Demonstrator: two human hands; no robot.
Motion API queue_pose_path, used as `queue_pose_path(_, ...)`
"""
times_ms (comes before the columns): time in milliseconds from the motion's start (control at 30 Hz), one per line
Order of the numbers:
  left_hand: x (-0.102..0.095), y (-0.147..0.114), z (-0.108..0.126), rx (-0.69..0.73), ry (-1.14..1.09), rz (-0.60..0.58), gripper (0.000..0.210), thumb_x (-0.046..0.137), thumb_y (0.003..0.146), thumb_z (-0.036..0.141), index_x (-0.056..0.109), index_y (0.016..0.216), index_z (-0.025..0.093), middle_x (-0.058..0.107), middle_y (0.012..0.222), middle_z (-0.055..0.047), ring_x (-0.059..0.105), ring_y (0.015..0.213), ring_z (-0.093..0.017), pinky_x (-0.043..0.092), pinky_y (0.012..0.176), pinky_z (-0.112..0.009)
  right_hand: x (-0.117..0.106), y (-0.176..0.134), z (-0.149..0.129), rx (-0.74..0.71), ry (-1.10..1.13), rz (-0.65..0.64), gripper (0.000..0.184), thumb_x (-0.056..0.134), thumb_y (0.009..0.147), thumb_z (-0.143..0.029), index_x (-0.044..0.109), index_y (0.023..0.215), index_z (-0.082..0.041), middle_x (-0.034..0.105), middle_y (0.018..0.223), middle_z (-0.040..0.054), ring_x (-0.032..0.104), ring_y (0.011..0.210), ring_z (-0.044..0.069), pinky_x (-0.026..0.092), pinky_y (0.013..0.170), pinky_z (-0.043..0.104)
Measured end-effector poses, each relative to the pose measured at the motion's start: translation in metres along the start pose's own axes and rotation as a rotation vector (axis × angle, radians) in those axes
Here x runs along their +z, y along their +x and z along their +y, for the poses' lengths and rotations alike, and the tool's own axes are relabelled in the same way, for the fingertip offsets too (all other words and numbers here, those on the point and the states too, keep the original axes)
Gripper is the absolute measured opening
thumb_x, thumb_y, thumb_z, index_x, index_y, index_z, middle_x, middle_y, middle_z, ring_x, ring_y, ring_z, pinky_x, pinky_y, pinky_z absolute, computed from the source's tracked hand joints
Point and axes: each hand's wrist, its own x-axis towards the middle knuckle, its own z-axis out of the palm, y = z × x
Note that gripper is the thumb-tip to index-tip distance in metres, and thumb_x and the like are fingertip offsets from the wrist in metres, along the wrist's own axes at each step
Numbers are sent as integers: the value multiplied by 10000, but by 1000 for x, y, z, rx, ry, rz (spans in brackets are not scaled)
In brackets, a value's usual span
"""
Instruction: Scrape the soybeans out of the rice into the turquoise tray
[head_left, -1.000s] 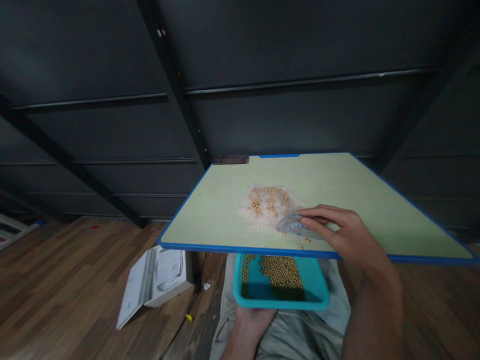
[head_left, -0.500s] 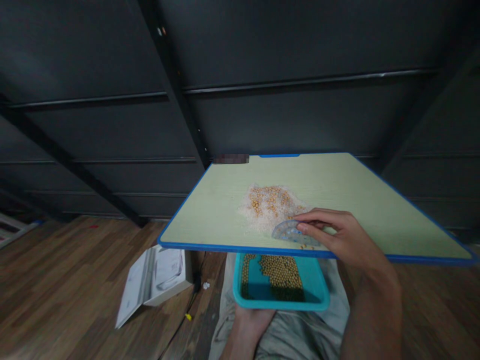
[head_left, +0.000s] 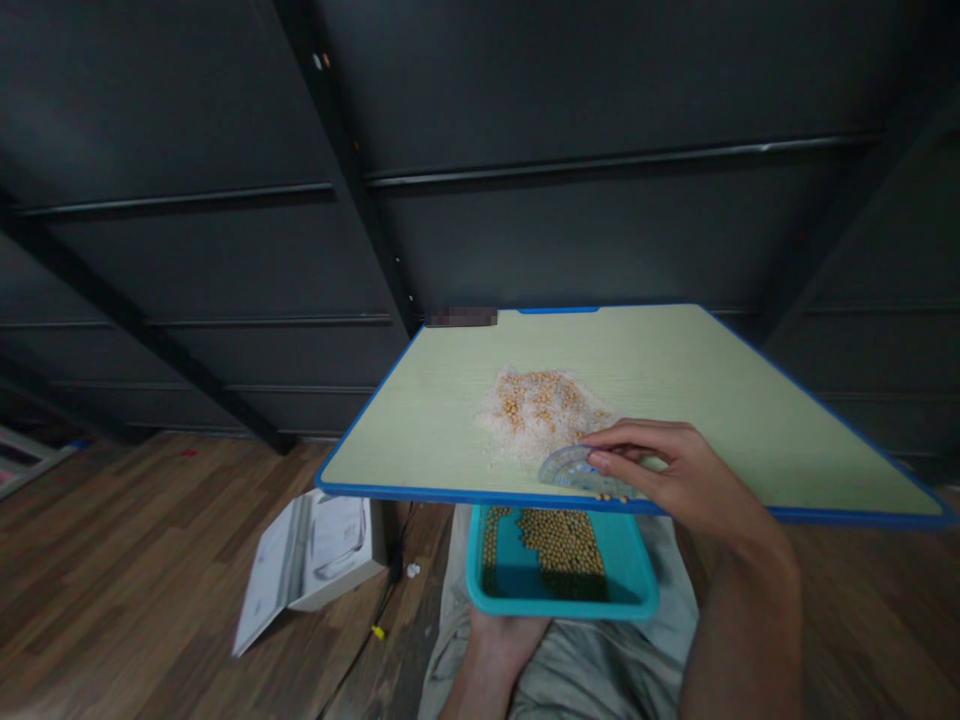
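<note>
Support is given at lower centre of the frame by the left hand (head_left: 510, 640) beneath the turquoise tray (head_left: 630, 560), its grip too hidden to tell; probably light, the tray is best held level, since its beans (head_left: 566, 545) could roll. Rightward, on the tabletop (head_left: 712, 380), the clear protractor (head_left: 566, 466), probably stiff and slippery, is pinched at its upper right by the right hand (head_left: 675, 465).

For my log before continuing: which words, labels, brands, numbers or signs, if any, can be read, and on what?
No text can be read.
Clear protractor in the right hand: markings too small to read.
White box: print too blurred to read.
Dark patch on the table, far left: pixelated, nothing legible.
</note>
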Motion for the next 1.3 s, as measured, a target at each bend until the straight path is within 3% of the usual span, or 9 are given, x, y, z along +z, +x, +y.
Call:
queue_pose_path(167,-4,0,-1,18,-6,9,461,479,884,567,715,1162,284,712,1311,-18,480,1382,-321,290,1217,-529,0,0,0,-20,5,-11,150,689,888,-296,788,999,-277,783,1010,29,724,937,217,587,779,336)
queue_pose_path(267,-9,1,-3,18,-63,2,431,490,900,504,677,1214,275,709,1316,-34,482,1386,-300,266,1218,-563,0,0,-1,-28,0,-16,154,696,885,-283,785,1010,-278,784,1009,22,722,937,209,578,792,330)
queue_pose_path(467,-7,0,-1,1,-126,-30,356,472,904,385,718,1145,298,754,1233,-11,487,1379,-314,282,1220,-515,6,3,-4,-46,-15,-54,146,680,902,-251,778,1008,-275,783,1008,17,718,938,200,558,834,340)
queue_pose_path(700,-14,-3,-2,14,-71,56,343,512,881,385,715,1140,288,754,1232,-30,569,1300,-321,331,1191,-537,18,16,-1,-91,-94,37,153,637,931,-254,760,1019,-279,777,1051,18,710,969,213,536,884,372)
queue_pose_path(1033,-16,-2,-3,7,-79,41,400,532,879,438,667,1218,272,742,1256,-47,556,1315,-303,365,1170,-549,24,20,-3,-157,-82,175,198,607,937,-218,753,1057,-277,768,1056,24,699,978,209,529,883,373)
queue_pose_path(1300,-17,-2,-3,14,-75,46,388,518,885,409,666,1214,266,776,1174,-58,571,1298,-314,364,1167,-576,27,23,0,-145,-61,115,198,615,938,-221,757,1064,-280,769,1079,20,696,1000,206,525,921,386)
